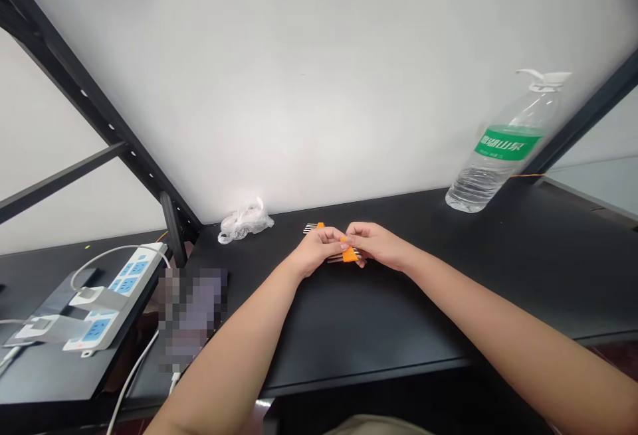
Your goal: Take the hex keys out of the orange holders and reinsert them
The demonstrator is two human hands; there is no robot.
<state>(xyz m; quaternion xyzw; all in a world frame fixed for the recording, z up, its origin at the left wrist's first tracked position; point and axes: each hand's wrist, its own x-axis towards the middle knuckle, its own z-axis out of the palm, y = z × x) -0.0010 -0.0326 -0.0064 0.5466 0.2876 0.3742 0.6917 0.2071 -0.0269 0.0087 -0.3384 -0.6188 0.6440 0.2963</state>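
Near the middle of the black tabletop, my left hand point(318, 250) and my right hand point(383, 245) meet over an orange plastic holder point(349, 253). Several slim metal rods run through it, perhaps hex keys, though their exact kind is too small to tell. The left fingers are closed on the holder's near left side, thumb on top. My right thumb and fingers pinch its right side, and some fingertips are hidden behind it. Just beyond the left hand lies another orange piece point(321, 226) with metal rods point(310, 228), partly covered by that hand.
A large water bottle point(498, 149) with a green label stands at the back right. Crumpled clear plastic point(245, 221) lies by the wall. At left are a power strip point(127, 282) with plugs and cables, a blurred-out flat object point(197, 319) and a black metal frame point(107, 116).
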